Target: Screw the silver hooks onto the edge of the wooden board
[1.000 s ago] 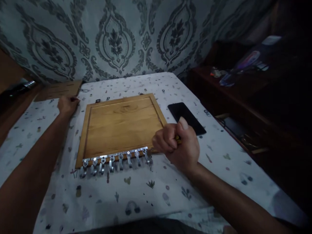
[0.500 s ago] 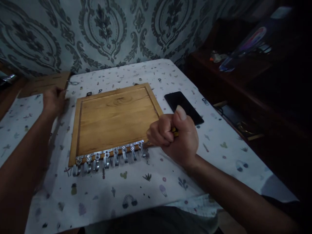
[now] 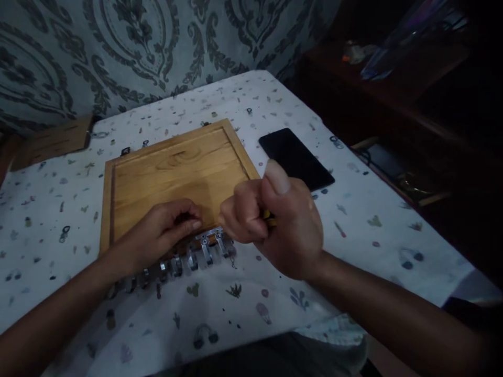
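Note:
A framed wooden board lies on the patterned tablecloth. Along its near edge runs a row of several metal hooks, the left ones partly covered by my left arm. My left hand is over the board's front part, thumb and fingertips drawn together close to the hooks at the right end. Whatever those fingers may pinch is too small to tell. My right hand is closed in a fist around a tool with a yellow-and-black handle, raised above the board's near right corner. Most of that tool is hidden by the fist.
A black phone lies right of the board. Cardboard lies at the table's far left, beside a small wire-like ring. A patterned wall stands behind the table. Dark furniture with a clear plastic bottle is on the right.
My left hand has moved from beside the cardboard to the right, over the board's front edge. My right fist stays near the board's right corner, still closed. The view has shifted slightly.

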`<act>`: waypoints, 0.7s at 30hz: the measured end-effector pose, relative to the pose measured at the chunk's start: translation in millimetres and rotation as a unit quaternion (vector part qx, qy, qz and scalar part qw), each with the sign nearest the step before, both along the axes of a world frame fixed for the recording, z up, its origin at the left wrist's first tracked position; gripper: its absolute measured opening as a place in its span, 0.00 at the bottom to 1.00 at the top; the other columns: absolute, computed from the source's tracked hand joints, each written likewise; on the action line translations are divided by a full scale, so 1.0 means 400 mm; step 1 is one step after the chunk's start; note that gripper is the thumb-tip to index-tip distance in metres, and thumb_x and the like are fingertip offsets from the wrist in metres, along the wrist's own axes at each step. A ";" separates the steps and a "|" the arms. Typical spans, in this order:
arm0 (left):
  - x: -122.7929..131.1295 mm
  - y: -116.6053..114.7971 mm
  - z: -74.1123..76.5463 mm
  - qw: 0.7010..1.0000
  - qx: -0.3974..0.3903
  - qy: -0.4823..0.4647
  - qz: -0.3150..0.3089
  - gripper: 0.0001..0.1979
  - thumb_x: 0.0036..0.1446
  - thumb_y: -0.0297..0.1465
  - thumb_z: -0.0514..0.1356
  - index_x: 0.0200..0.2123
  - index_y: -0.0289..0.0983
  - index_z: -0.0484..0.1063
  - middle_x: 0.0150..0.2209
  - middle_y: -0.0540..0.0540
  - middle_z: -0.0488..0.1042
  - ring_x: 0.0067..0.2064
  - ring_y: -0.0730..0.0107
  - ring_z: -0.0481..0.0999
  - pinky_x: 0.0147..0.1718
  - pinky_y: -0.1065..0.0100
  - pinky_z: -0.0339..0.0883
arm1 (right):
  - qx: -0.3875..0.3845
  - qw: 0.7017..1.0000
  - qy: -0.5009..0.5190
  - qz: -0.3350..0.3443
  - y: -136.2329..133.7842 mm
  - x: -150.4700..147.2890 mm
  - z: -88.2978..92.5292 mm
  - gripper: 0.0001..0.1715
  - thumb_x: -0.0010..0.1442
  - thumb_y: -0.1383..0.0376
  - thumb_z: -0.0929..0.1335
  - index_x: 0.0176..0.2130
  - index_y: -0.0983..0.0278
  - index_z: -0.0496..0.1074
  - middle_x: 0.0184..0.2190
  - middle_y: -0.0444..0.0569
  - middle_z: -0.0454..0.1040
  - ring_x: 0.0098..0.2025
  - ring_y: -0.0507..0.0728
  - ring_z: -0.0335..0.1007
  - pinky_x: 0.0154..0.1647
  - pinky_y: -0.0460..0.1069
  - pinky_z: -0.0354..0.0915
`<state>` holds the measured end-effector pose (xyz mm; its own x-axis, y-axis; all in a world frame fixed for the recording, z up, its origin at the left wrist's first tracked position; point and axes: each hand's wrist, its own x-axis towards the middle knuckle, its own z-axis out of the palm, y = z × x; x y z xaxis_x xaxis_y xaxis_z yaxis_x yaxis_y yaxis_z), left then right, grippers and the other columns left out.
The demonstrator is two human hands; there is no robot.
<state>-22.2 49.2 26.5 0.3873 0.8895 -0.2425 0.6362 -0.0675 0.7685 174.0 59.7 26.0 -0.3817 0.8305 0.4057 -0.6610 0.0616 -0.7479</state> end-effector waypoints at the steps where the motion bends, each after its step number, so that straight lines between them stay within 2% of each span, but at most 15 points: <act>1: 0.009 0.001 -0.001 1.000 -0.005 0.005 -0.014 0.16 0.63 0.43 0.56 0.34 0.36 0.73 0.30 0.48 0.75 0.31 0.66 0.74 0.30 0.68 0.68 | 0.008 1.000 0.008 0.000 0.000 0.000 -0.001 0.34 0.71 0.57 0.63 0.16 0.64 0.57 0.14 0.38 0.51 0.17 0.45 0.48 0.18 0.43 0.49; 4: 0.025 0.009 0.003 0.999 -0.005 0.011 -0.045 0.15 0.63 0.41 0.55 0.34 0.36 0.73 0.28 0.48 0.76 0.29 0.65 0.75 0.28 0.68 0.69 | 0.021 0.999 0.026 0.007 -0.001 0.001 -0.001 0.32 0.72 0.62 0.59 0.17 0.63 0.57 0.15 0.37 0.50 0.17 0.45 0.45 0.17 0.43 0.47; 7: 0.033 0.013 0.005 0.997 0.013 0.014 -0.070 0.15 0.63 0.41 0.54 0.32 0.37 0.72 0.28 0.48 0.76 0.29 0.66 0.76 0.28 0.68 0.69 | 0.009 0.999 0.033 0.006 -0.004 0.001 0.004 0.31 0.72 0.67 0.57 0.16 0.63 0.55 0.15 0.37 0.51 0.17 0.45 0.46 0.18 0.44 0.49; 11: 0.044 0.016 0.000 0.993 0.042 0.056 -0.097 0.16 0.64 0.41 0.52 0.29 0.37 0.71 0.27 0.48 0.76 0.29 0.65 0.76 0.28 0.67 0.68 | -0.005 1.000 0.013 0.003 -0.007 -0.001 0.010 0.32 0.72 0.64 0.57 0.16 0.62 0.53 0.15 0.38 0.51 0.19 0.45 0.48 0.20 0.44 0.54; 16: 0.061 0.017 0.008 0.991 0.052 0.050 -0.110 0.15 0.65 0.38 0.52 0.30 0.38 0.72 0.30 0.49 0.77 0.32 0.66 0.76 0.32 0.68 0.70 | 0.020 0.999 0.044 0.009 -0.005 -0.003 0.002 0.33 0.72 0.65 0.58 0.16 0.63 0.51 0.15 0.36 0.50 0.17 0.43 0.44 0.17 0.43 0.48; 19: 0.068 0.017 0.017 0.991 0.052 0.042 -0.115 0.14 0.65 0.36 0.51 0.33 0.37 0.74 0.33 0.49 0.79 0.35 0.66 0.77 0.36 0.69 0.72 | 0.025 0.998 0.056 0.007 -0.006 -0.004 -0.005 0.34 0.72 0.62 0.61 0.16 0.62 0.51 0.15 0.36 0.51 0.17 0.44 0.45 0.17 0.44 0.49; 21: 0.071 0.019 0.019 0.992 0.047 0.044 -0.108 0.14 0.64 0.34 0.52 0.32 0.37 0.75 0.31 0.50 0.78 0.35 0.68 0.77 0.36 0.70 0.72 | 0.027 0.998 0.059 0.006 -0.007 -0.005 -0.009 0.33 0.73 0.63 0.60 0.16 0.62 0.53 0.15 0.36 0.52 0.17 0.44 0.44 0.18 0.44 0.51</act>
